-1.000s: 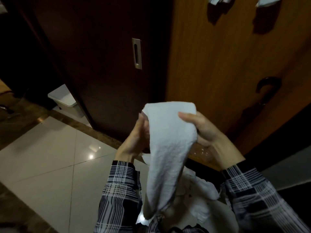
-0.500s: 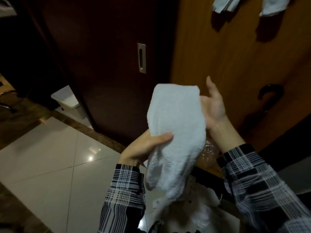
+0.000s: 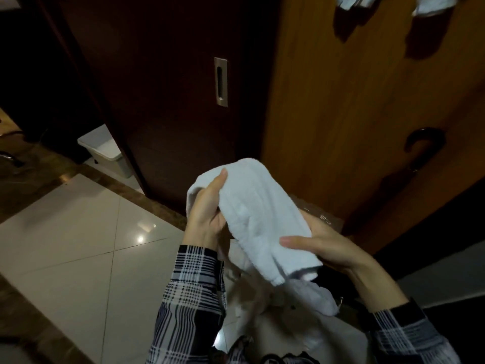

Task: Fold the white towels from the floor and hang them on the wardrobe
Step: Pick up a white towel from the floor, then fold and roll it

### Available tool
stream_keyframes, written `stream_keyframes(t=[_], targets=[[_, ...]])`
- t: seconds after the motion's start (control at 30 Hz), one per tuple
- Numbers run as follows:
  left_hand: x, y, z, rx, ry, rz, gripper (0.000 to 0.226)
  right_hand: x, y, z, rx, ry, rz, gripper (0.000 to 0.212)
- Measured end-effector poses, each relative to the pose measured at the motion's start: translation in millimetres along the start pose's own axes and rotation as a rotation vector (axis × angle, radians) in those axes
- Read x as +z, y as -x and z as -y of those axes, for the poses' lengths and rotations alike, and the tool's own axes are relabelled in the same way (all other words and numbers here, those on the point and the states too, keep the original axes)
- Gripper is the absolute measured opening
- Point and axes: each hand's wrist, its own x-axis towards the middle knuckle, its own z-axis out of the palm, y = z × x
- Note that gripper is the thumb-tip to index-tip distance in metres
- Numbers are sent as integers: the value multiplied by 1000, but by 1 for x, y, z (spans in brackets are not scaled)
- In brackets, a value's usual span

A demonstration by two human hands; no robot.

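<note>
Both hands have swung the folded white towel (image 3: 258, 219) lower, tilting it before the brown wardrobe door (image 3: 367, 114). Two towels (image 3: 430, 5) are hanging at the door's top. Left hand (image 3: 207, 214) is gripping the towel's upper end; right hand (image 3: 322, 248) is pinching its lower end.

A folded white towel (image 3: 252, 214) is held up between 2 hands before a wooden wardrobe door (image 3: 354, 106). The left hand (image 3: 207, 214) grips its far left end, thumb on top. The right hand (image 3: 322, 245) cups its near right end, thumb across. 2 more towels (image 3: 430, 5) hang at the door's top, and a white bin (image 3: 105, 151) stands far left.
</note>
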Motion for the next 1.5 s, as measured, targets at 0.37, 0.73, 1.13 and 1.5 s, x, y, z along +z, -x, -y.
stream_keyframes(t=[0.37,0.73,1.13,1.5], targets=[[-27,-4,15,-25,-876,-75,54,23,-40,66,-27,-704,-223,24],[-15,16,0,769,-746,313,57,41,-27,82,150,-741,-29,45],[19,29,11,768,-734,31,24,41,7,92,-218,1033,-732,62],[17,28,-2,602,-729,18,10,16,-5,90,-788,776,-495,23]])
